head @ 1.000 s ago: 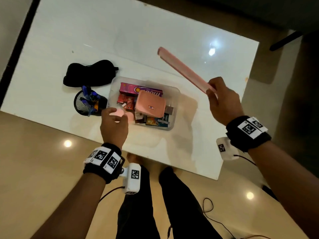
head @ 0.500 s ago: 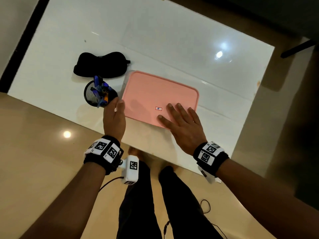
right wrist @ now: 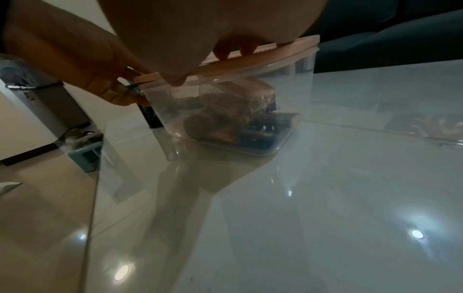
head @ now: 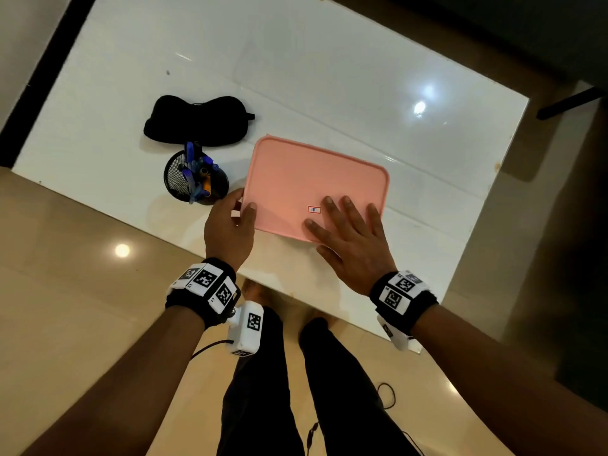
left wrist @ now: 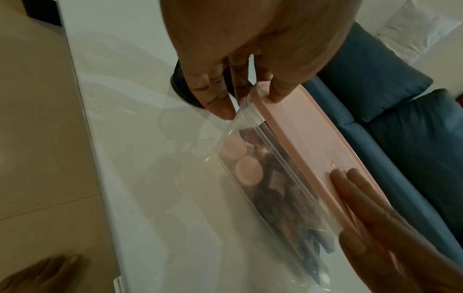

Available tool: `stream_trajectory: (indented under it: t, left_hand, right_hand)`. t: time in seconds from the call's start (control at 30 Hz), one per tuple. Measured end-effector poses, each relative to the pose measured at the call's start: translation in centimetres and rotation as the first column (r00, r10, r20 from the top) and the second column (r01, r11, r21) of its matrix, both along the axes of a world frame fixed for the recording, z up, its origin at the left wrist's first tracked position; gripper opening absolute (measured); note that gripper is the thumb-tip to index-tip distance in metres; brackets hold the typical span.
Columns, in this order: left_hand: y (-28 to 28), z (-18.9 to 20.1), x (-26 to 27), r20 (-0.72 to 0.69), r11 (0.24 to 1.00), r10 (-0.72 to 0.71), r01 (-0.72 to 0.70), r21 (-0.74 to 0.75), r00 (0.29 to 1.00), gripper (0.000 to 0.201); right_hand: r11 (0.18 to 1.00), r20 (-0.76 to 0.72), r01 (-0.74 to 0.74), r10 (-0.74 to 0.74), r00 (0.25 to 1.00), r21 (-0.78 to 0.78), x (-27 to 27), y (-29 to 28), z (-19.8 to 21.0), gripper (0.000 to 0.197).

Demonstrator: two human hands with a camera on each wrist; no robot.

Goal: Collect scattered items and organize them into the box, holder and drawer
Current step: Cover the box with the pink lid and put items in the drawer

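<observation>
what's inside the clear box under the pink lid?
Through the clear box wall: two round pink pieces and dark packets. The pink lid hides everything from above, so the rest can't be made out.

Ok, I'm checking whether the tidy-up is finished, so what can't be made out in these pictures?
- Contents of the clear plastic box: head view, covered by the flat pink lid; both wrist views, dim and blurred through the wall.
- Lid seal: left wrist view, the left hand covers that corner.
- Lid sticker: too small to read.
- Drawer: in no view.
- Black mesh holder: wrist views, mostly behind fingers.
</observation>
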State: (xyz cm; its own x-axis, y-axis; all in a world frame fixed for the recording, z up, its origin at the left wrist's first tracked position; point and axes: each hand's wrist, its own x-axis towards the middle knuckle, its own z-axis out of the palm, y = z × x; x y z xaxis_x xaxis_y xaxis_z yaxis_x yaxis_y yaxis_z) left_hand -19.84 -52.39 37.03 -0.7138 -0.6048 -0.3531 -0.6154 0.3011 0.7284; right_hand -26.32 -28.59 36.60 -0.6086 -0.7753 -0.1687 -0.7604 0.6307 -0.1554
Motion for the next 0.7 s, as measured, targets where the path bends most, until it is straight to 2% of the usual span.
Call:
stream_trajectory:
  t: [0.17, 0.37, 0.5, 0.6, 0.7]
  left_hand:
    - [0.4, 0.2, 0.1, -0.025, 1.0, 0.027, -0.027, 0.016, 0.999, 0.031]
    - [0.5, 0.6, -1.0, 0.054, 0.996, 0.061, -0.064, 0.061, 0.997, 0.034]
    - [0.7, 0.4, -2.0, 0.093, 0.998, -0.058, 0.057, 0.014, 0.994, 0.062]
    - [0.8, 0.7, -2.5, 0.183, 0.989, -0.131, 0.141, -0.039, 0.974, 0.068]
    - [0.6, 1.2, -3.1, 0.212, 0.974, -0.18, 0.204, -0.097, 0.96, 0.076]
  right_hand:
    - [0.999, 0.026, 0.031, -0.031, 0.999, 0.029, -1.1, -1.3, 0.3, 0.058]
    - [0.975, 0.057, 0.219, -0.217, 0.974, -0.03, -2.2, -1.6, 0.7, 0.066]
    - [0.951, 0.068, 0.31, -0.309, 0.949, 0.0, -3.0, -2.8, 0.3, 0.077]
    - [0.937, 0.064, 0.347, -0.349, 0.935, 0.036, -3.0, -3.3, 0.0, 0.079]
    - [0.934, 0.06, 0.355, -0.357, 0.932, 0.043, -3.1, -3.3, 0.0, 0.08]
